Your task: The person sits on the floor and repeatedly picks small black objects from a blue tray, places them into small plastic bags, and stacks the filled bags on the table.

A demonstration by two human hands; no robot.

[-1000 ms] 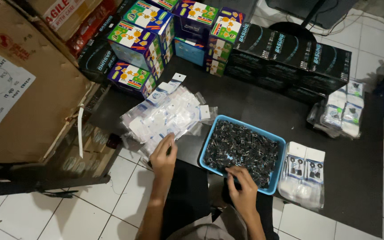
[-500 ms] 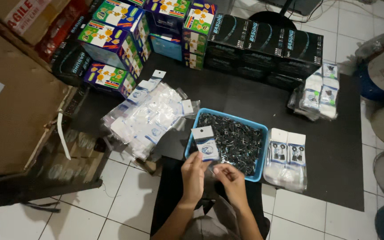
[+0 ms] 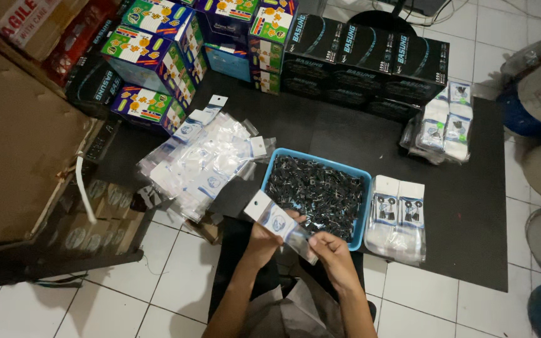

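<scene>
My left hand [image 3: 263, 239] holds a small clear plastic pouch [image 3: 280, 223] with a white header card, tilted up to the left. At the pouch's lower, open end, my right hand [image 3: 332, 246] pinches a small dark part against it. Both hands hover just in front of a blue tray [image 3: 272, 168] filled with many small black parts. A loose pile of empty pouches [image 3: 203, 161] lies left of the tray. To the tray's right sits a stack of filled pouches [image 3: 397, 217].
A black mat [image 3: 471, 206] covers the white tile floor. Colourful boxes [image 3: 158, 44] and black boxes [image 3: 364, 59] line the back. A large cardboard box [image 3: 14, 144] stands at left. More filled pouches [image 3: 443, 125] lie at back right. Bags and bins crowd the right edge.
A second ago my left hand reached to the pouch pile and my right dug in the tray. Both hands then came together in front of the tray, holding one pouch.
</scene>
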